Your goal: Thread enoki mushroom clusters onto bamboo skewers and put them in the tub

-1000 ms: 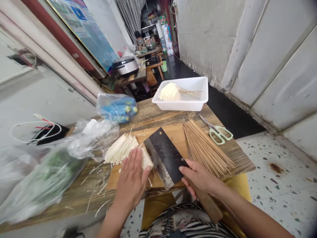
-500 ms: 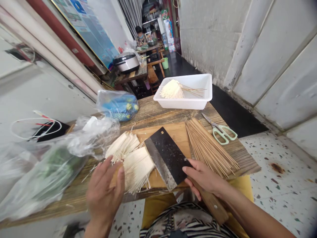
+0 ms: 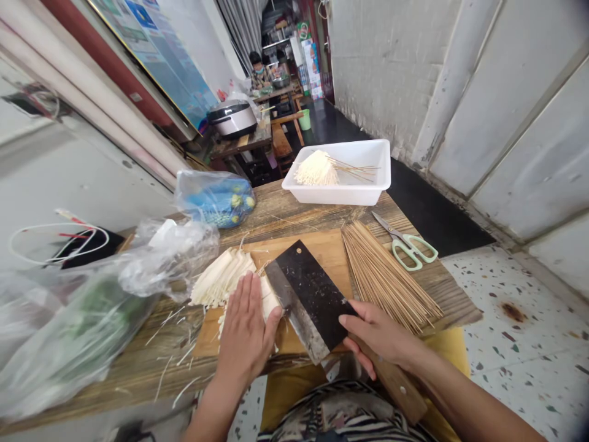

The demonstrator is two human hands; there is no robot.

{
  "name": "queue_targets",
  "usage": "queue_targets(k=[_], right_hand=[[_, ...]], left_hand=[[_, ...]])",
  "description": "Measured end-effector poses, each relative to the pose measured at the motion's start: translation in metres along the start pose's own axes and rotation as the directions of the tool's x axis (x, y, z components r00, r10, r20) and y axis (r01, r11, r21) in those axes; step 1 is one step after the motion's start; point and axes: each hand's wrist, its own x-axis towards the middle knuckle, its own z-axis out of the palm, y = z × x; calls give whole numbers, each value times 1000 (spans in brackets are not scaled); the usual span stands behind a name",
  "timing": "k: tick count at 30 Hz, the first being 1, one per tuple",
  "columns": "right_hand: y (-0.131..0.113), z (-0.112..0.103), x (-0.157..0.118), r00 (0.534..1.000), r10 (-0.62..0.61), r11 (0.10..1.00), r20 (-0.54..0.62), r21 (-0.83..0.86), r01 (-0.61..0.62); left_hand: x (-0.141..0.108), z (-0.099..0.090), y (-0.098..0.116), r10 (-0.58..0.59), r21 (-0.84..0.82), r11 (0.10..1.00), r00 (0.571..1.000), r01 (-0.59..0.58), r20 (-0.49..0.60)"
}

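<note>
My left hand lies flat with its fingers stretched out over one pile of enoki mushrooms, covering most of it. Another enoki pile sits just beyond, at the left end of the wooden cutting board. In my right hand is a cleaver with a dark, wide blade and a wooden handle. Its blade is held tilted over the board, the edge facing the mushrooms. To the right of the blade lies a fanned bundle of bamboo skewers.
Green-handled scissors rest right of the skewers. A white plastic tub at the back holds skewered enoki. Plastic bags and a bag of greens line the left side. A person sits far off.
My left hand has moved right and come down onto the nearer enoki pile. My right hand keeps the cleaver in nearly the same place.
</note>
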Motion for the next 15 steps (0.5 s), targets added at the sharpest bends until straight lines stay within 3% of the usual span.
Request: queue_targets(k=[15], right_hand=[[0, 6, -3, 999, 31, 999, -24, -15, -31]], left_hand=[[0, 6, 3, -42, -22, 999, 999, 41, -11]])
